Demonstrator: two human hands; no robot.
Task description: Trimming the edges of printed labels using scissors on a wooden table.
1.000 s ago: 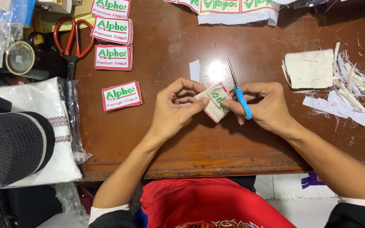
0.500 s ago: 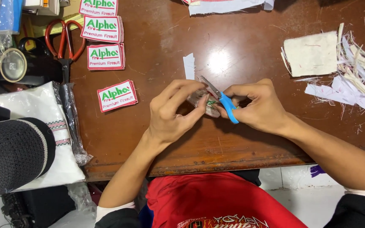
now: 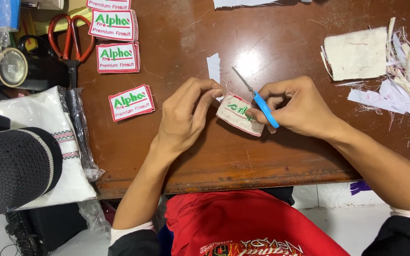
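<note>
Two bare hands met near the front edge of the wooden table (image 3: 281, 156) in the head view. The left hand (image 3: 186, 116) pinched an embroidered patch (image 3: 239, 114) by its end; the right hand (image 3: 300, 106) gripped small blue-handled snips (image 3: 257, 97), blades pointing toward the far edge. A slip could nick the red border, since the blades lay close over it. Compared with half a second earlier, the patch lay flatter and more exposed. Three finished patches (image 3: 130, 102) lay toward the left edge.
</note>
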